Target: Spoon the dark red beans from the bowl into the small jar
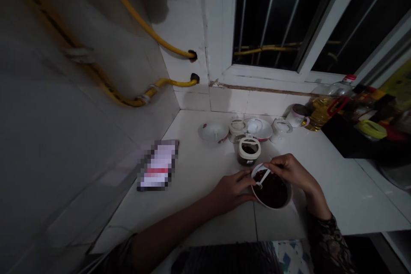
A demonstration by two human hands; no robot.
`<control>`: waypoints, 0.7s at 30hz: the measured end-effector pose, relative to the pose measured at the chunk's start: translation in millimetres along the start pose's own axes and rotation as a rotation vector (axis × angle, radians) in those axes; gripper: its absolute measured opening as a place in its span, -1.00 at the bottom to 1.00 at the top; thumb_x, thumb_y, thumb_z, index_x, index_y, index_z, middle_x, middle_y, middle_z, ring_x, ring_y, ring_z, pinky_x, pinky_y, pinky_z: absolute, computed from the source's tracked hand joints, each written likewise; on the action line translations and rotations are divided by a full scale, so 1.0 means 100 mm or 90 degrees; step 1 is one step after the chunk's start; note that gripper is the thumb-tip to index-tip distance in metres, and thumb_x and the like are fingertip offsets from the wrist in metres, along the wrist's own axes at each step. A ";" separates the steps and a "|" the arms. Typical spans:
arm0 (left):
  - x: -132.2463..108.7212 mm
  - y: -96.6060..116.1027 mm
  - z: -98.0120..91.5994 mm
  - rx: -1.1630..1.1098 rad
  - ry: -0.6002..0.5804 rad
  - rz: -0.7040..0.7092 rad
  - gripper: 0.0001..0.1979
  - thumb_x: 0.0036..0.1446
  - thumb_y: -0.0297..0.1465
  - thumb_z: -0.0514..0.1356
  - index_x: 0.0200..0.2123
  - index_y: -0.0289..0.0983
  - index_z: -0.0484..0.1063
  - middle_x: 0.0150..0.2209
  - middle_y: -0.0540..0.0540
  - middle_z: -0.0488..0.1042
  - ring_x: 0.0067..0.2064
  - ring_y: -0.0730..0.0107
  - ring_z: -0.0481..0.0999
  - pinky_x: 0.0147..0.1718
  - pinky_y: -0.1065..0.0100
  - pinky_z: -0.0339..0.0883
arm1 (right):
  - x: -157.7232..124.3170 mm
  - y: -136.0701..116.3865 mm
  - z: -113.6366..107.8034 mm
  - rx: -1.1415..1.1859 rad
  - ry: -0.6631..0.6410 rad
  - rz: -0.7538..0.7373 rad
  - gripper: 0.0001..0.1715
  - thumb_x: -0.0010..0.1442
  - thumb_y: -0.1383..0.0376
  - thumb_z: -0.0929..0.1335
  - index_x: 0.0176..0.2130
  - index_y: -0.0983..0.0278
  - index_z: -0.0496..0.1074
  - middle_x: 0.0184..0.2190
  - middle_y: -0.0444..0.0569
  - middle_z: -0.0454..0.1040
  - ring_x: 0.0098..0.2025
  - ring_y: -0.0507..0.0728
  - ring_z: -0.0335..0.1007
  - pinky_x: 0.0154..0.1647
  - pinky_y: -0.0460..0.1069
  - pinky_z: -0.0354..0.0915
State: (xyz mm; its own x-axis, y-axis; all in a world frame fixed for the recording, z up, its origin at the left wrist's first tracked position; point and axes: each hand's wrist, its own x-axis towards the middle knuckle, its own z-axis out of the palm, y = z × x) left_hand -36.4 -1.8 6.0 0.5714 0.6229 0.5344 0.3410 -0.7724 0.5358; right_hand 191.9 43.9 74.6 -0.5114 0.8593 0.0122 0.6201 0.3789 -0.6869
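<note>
The bowl sits on the near part of the white surface, partly filled with a dark mass; the left hand cups its left side, fingers along the rim, while the right hand pinches a small white spoon by the handle, its head low at the bowl's left inner side.

The bowl looks rigid and fairly light, its smooth wall perhaps a little slippery and possibly breakable; the outer wall and rim seem the best hold, the right rim being free of fingers; the spoon looks very light, probably plastic, and best taken near the handle's end; whether the dark mass is loose or sticky I cannot tell.

A jar with dark contents stands just behind the bowl, crowding that side; farther back are a shallow bowl, two pale-lidded jars with a white dish between them, a mug and an oil bottle; a pixelated flat object lies well apart at left.
</note>
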 end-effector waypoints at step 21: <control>0.01 0.02 -0.03 -0.007 -0.004 0.001 -0.63 0.22 -0.10 0.09 -0.10 -0.26 0.37 0.04 -0.23 0.39 0.03 0.25 0.48 -0.07 0.32 0.41 | 0.00 0.13 -0.16 0.137 0.009 0.099 -0.40 0.04 -0.11 0.33 -0.66 0.32 0.28 -0.69 -0.23 0.03 -0.58 -0.06 -0.10 -0.55 -0.10 -0.05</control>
State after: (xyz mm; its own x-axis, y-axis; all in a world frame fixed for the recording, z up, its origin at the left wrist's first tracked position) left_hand -37.3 -2.0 9.2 0.5772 0.6205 0.5309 0.3317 -0.7722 0.5419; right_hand 209.2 54.0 77.1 -0.4107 0.9067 -0.0958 0.5487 0.1619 -0.8202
